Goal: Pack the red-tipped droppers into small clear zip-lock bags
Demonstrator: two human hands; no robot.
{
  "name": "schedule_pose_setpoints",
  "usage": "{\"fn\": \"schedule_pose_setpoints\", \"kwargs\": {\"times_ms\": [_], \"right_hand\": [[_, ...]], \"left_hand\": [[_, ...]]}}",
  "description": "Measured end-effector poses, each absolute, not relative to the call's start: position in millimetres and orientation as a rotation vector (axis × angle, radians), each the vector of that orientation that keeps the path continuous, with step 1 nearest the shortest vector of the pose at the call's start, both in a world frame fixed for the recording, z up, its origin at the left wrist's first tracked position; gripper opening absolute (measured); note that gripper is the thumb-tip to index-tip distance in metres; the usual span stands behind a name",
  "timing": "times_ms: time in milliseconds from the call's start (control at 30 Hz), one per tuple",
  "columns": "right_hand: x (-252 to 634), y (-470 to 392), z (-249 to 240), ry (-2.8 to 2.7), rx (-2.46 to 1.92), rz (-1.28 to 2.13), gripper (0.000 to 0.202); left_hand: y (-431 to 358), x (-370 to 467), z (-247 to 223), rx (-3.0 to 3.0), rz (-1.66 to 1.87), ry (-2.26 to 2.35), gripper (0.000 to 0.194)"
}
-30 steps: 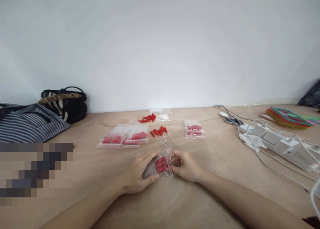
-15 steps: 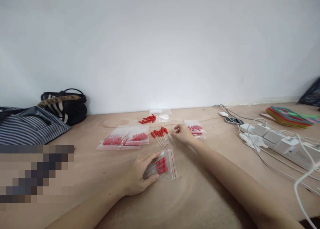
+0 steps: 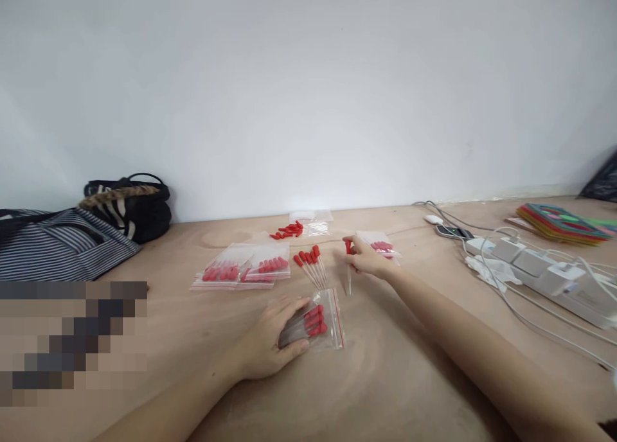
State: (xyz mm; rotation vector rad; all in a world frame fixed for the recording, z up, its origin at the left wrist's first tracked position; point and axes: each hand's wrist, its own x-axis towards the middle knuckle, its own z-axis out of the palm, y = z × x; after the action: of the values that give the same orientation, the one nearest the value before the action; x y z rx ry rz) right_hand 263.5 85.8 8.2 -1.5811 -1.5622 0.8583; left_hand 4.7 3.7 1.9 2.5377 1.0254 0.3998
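Note:
My left hand (image 3: 272, 339) lies over a clear zip bag (image 3: 332, 313) on the table, thumb and fingers at its two sides, holding it down. Several droppers with red bulbs (image 3: 315, 320) are inside; the hand hides the bag's left end. My right hand (image 3: 369, 259) pinches one dropper (image 3: 349, 278) by its red bulb, its pale tube pointing down. Left of it, several loose droppers (image 3: 311, 262) lie fanned out, bulbs away from me.
Filled zip bags (image 3: 241, 262) lie at left, another filled bag (image 3: 383, 244) behind my right hand. Loose red bulbs (image 3: 289, 230) and a bag of clear tubes (image 3: 318, 223) lie near the wall. At right are a power strip with chargers (image 3: 540, 272), cables and colourful sheets (image 3: 559, 220).
My right hand has picked up one dropper from the right side of the loose group and moved it slightly right. My left hand stays on the bag.

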Motion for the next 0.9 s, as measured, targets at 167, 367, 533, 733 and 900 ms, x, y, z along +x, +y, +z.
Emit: {"fn": "schedule_pose_setpoints", "kwargs": {"times_ms": [167,367,533,733,900], "right_hand": [[267.7,36.8,-4.5,-1.21,-1.287,0.972,0.044],[241.8,2.9,-16.7,-1.033,-1.114,1.098,0.052],[239.5,-2.3,-20.5,-1.09,-1.054,1.336,0.052],[270.3,5.4,-20.1,-1.624,-1.085,1.27,0.032],[280.9,8.3,-14.7,-1.818,-1.163,1.154,0.022]], "left_hand": [[5.5,4.7,-0.1,2.54,0.45,1.018,0.055],[6.4,4.6,-3.0,2.54,0.412,1.079,0.056],[6.0,4.2,-5.0,2.561,0.447,1.042,0.055],[7.4,1.7,-7.7,2.556,0.464,1.023,0.062],[4.5,4.0,1.0,2.568,0.398,0.983,0.064]]}}
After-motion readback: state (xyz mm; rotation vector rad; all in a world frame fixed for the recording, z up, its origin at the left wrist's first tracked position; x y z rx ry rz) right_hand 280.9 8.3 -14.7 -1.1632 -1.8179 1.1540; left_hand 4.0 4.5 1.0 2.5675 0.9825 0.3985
